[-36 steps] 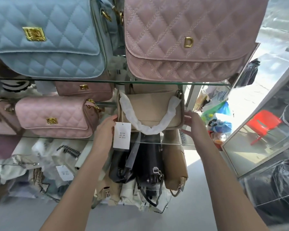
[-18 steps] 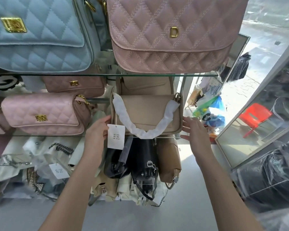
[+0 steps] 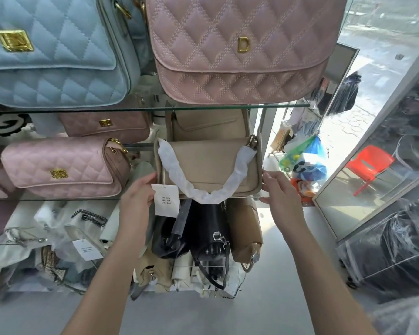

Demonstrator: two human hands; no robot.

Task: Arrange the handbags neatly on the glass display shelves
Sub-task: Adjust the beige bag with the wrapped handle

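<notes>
In mid-frame the smooth beige leather handbag (image 3: pixel 211 165) had been kept on the middle glass shelf (image 3: pixel 58 199), the right hand (image 3: pixel 279 192) eased to straight fingers at its right edge, the left hand's (image 3: pixel 136 197) hold hidden behind the white paper tag (image 3: pixel 167 201), so placement was judged nearly finished.

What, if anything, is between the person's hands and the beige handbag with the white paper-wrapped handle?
Nothing visible blocks them. The left hand is at the beige handbag's left end, and the right hand is at its right end. Only the white paper tag hangs in front of the left hand's fingers, hiding them.
</notes>
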